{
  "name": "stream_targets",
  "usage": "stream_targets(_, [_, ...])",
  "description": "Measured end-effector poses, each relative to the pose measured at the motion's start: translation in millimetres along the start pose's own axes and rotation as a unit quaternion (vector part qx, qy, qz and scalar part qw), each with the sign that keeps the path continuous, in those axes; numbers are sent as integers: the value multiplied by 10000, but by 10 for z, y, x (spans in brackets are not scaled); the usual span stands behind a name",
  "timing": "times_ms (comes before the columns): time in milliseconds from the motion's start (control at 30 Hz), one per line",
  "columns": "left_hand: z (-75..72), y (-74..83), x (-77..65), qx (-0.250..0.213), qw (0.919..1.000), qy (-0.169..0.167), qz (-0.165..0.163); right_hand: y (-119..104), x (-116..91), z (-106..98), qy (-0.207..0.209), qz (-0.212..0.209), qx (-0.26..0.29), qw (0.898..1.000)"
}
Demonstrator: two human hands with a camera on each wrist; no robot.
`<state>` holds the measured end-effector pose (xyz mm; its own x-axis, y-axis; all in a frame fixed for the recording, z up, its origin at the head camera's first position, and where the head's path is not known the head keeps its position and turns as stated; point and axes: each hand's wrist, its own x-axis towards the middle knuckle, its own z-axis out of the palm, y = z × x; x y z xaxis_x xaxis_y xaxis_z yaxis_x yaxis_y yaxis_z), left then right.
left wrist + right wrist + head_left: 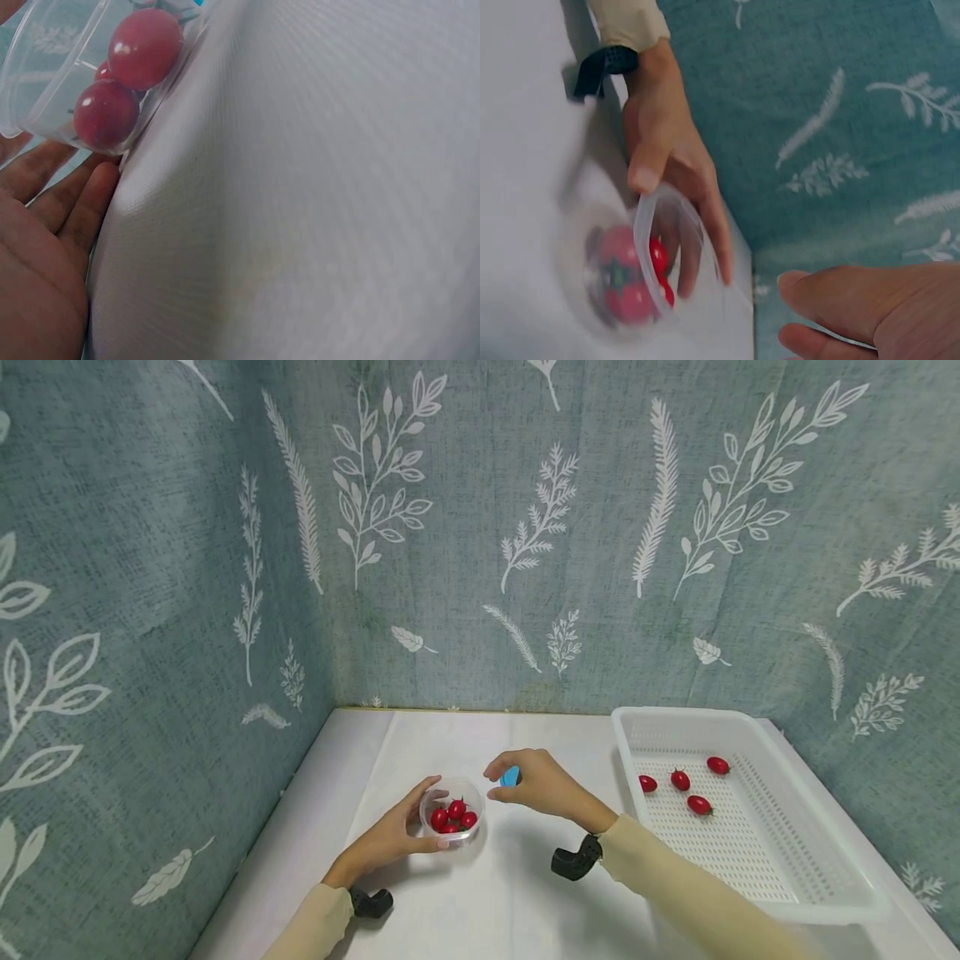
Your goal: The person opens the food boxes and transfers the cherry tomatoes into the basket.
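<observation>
A clear plastic cup [480, 827] stands on the table with several red cherry tomatoes [457, 809] inside. My left hand [393, 833] holds it from the left, thumb in front and fingers round the far side. In the left wrist view the cup [52, 90] stands beyond the palm, tomatoes showing through its wall. To the right of the cup, my right hand [546, 783] hovers with thumb and forefinger apart and curved, nothing visible between them in the right wrist view. A small blue thing [510, 777] shows through that gap in the head view; its kind is hidden.
On the right of the table [450, 918] sits a white perforated plastic basket [750, 860] with several cherry tomatoes [700, 805] in it. Leaf-patterned green-blue cloth [480, 527] walls off the back and the left side.
</observation>
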<state>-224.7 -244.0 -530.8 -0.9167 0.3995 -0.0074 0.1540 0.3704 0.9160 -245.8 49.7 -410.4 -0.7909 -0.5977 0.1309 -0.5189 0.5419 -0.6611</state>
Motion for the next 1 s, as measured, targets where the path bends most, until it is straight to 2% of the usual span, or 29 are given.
stream_targets(233, [-6,3,4,-43,10000,-15,13,-138,140,236,-102,-184,-138,9997])
stream_targets(533, [-8,-3,-27,-208,9998,-78,21,-86,236,527,-216,-255,94,9994])
stream_targets(800, [-14,-1,-40,-238,9997,-29,-59,-39,353,711,-264,-150,-29,9995])
stream_targets(1000, [-2,-4,-29,-158,9998,44,-122,-37,412,812,-423,93,-228,9988])
